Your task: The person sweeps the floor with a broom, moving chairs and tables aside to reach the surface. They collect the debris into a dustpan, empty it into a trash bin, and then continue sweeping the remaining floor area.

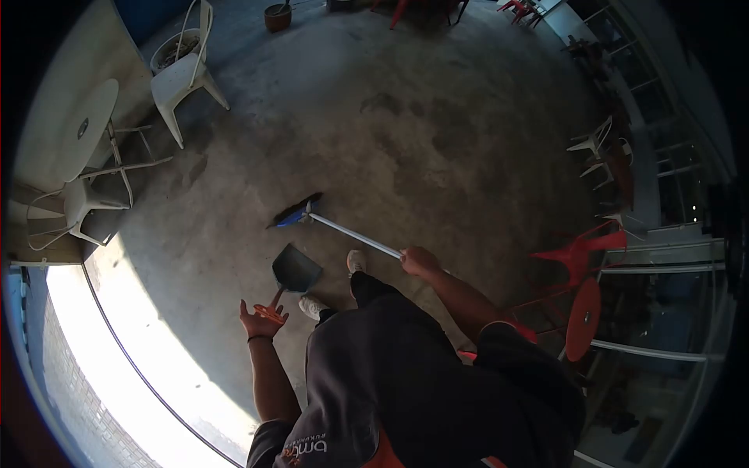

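Note:
My right hand (421, 261) is wrapped round the pale handle of a broom (355, 234). The broom's blue and black head rests on the concrete floor ahead of my feet. At my left hand (261, 320) is the orange handle of a grey dustpan (296, 269). That handle lies across the palm, against the thumb side, while several fingers are spread apart. The dustpan's scoop is in front of my left shoe, to the left of my right shoe.
White chairs (183, 86) and a round white table (94, 129) stand at the left. On the right are a red chair (577, 253) and a round red table (583, 320) near glass doors. A pot (278, 19) sits at the top. Sunlight crosses the lower-left floor.

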Demonstrator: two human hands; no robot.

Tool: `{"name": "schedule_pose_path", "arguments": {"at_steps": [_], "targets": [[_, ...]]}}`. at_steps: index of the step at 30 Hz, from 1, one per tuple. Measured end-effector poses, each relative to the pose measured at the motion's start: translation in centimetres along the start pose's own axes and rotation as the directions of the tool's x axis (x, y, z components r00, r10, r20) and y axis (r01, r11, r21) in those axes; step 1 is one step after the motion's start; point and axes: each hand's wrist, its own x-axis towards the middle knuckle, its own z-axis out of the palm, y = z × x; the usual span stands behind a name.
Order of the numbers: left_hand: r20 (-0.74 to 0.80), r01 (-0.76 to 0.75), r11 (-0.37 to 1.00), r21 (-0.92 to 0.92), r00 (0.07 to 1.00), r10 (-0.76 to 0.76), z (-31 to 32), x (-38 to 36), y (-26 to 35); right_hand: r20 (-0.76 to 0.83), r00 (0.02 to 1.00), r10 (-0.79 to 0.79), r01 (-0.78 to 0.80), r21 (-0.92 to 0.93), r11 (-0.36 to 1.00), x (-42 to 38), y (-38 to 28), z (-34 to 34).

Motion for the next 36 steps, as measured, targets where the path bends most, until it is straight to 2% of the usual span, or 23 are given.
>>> {"name": "schedule_pose_path", "arguments": {"at_steps": [1, 2, 4, 5, 7, 8, 10, 13, 14, 16, 17, 18, 20, 23, 27, 29, 32, 36], "targets": [[0.072, 0.0, 0.999, 0.034, 0.997, -0.002, -0.5, 0.7, 0.0, -0.005, 0.999, 0.036, -0.035, 0.078, 0.996, 0.3, 1.9, -0.4], [0.145, -0.008, 0.998, 0.069, 0.989, -0.002, -0.6, 1.7, 0.0, -0.012, 1.0, 0.006, -0.005, 0.037, 0.999, 0.7, 3.2, -1.2], [0.129, 0.021, 0.999, 0.042, 0.991, -0.026, -1.6, 4.3, 0.5, -0.066, 0.998, -0.009, 0.015, 0.09, 0.996, 2.7, 5.2, -2.3], [0.054, -0.016, 0.999, 0.047, 0.998, 0.014, -1.9, 4.2, 0.4, -0.087, 0.996, 0.009, 0.001, 0.111, 0.994, 4.0, 5.6, -3.0], [-0.088, -0.074, 0.994, 0.083, 0.993, 0.081, 0.0, 3.6, -0.3, -0.181, 0.981, -0.066, 0.065, -0.009, 0.998, 8.7, 6.5, -3.7], [-0.13, -0.077, 0.995, 0.067, 0.988, 0.085, 0.9, 2.6, -0.8, -0.165, 0.985, -0.05, 0.049, -0.011, 0.999, 11.2, 6.5, -3.9], [-0.162, -0.118, 0.989, 0.092, 0.978, 0.132, 4.4, -0.4, -2.0, -0.139, 0.99, -0.014, 0.011, -0.021, 1.0, 15.9, 5.8, -5.5], [-0.196, -0.154, 0.978, 0.142, 0.964, 0.181, 6.0, -0.5, -3.0, -0.167, 0.985, -0.038, 0.033, -0.032, 0.999, 24.0, 6.5, -4.0], [-0.204, -0.161, 0.974, 0.16, 0.96, 0.192, 6.0, -0.7, -3.2, -0.148, 0.987, -0.061, 0.054, -0.051, 0.997, 25.7, 6.1, -3.7], [-0.118, -0.101, 0.991, 0.093, 0.987, 0.111, 2.9, 1.0, -2.3, -0.172, 0.979, -0.106, 0.092, -0.087, 0.992, 26.5, 5.0, -3.1], [-0.065, -0.067, 0.996, 0.064, 0.995, 0.071, 1.8, 1.7, -1.8, -0.21, 0.97, -0.124, 0.104, -0.103, 0.989, 26.1, 3.5, -2.4], [-0.079, -0.108, 0.993, 0.047, 0.991, 0.112, 2.4, 1.4, -1.9, -0.251, 0.958, -0.14, 0.112, -0.122, 0.986, 25.6, 1.9, -2.0], [-0.108, -0.182, 0.983, 0.014, 0.977, 0.183, 4.0, 0.8, -3.1, -0.194, 0.976, -0.101, 0.084, -0.092, 0.992, 22.2, -0.7, -2.1], [-0.126, -0.169, 0.986, -0.004, 0.978, 0.167, 3.6, 1.9, -2.3, -0.05, 0.992, -0.116, 0.109, -0.129, 0.986, 16.2, -1.4, -0.4], [-0.016, -0.145, 0.987, 0.076, 0.989, 0.146, 2.4, 3.1, -0.9, 0.168, 0.98, -0.109, 0.11, -0.002, 0.994, 6.7, -1.2, 4.3], [0.0, -0.161, 0.983, 0.09, 0.987, 0.162, 3.3, 2.8, -0.9, 0.212, 0.969, -0.129, 0.115, 0.077, 0.99, 2.4, -1.0, 6.7], [0.064, -0.151, 0.985, 0.085, 0.987, 0.146, 2.3, 3.3, -0.4, 0.259, 0.931, -0.256, 0.248, 0.063, 0.967, -3.9, -3.5, 3.9], [0.133, -0.13, 0.99, 0.06, 0.984, 0.121, 1.5, 3.7, 0.3, 0.367, 0.927, -0.08, -0.005, 0.224, 0.975, -8.4, -4.8, 1.3]]}}
